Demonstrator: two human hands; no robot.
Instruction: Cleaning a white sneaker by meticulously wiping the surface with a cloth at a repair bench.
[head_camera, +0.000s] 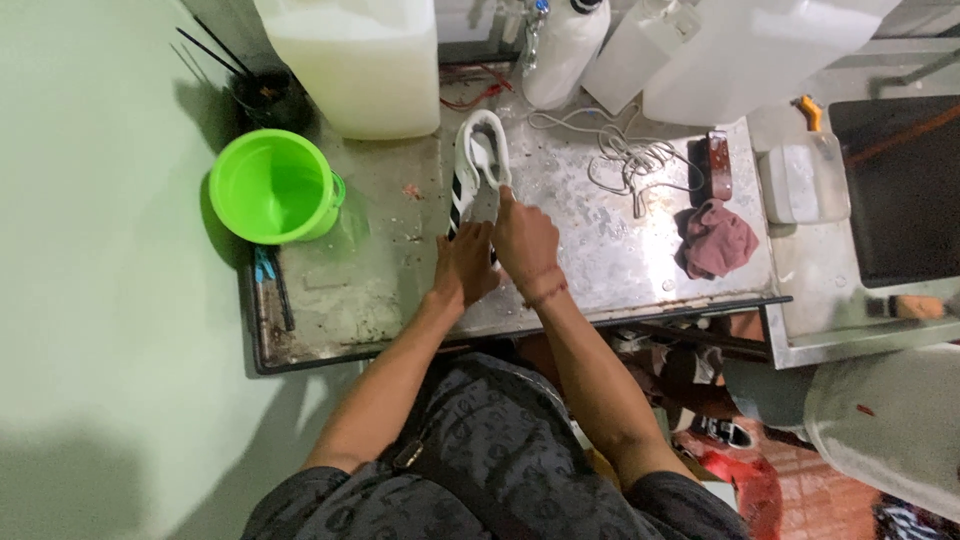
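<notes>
Near the middle of the frame, both hands work on a white shoe (473, 170) with black stripes that lies on its side on a wet metal surface (620, 260), its opening turned toward the top of the picture. The left hand (462, 265) clasps the lower end of the shoe, fingers wrapped around it. The right hand (525, 240) rests on the shoe beside it, one finger stretched up along the rim of the opening; whether the other fingers grip or only press I cannot tell.

The shoe looks light and fairly soft in the upper, stiffer along the sole. Being wet, it is likely slippery, so the sole edge and the heel seem the firmest places to hold.

In the upper left stands a bright green bucket (272, 187); its inside looks empty, though a thin film of water cannot be ruled out. Behind the shoe, at the top, a large translucent jerrycan (355, 65) holds a whitish liquid up to most of its height. More pale plastic containers (740, 50) crowd the upper right; their contents are not visible. Right of the hands lie a tangle of white laces (625, 160), a crumpled pink rag (715, 240) and a dark brush (718, 165).
</notes>
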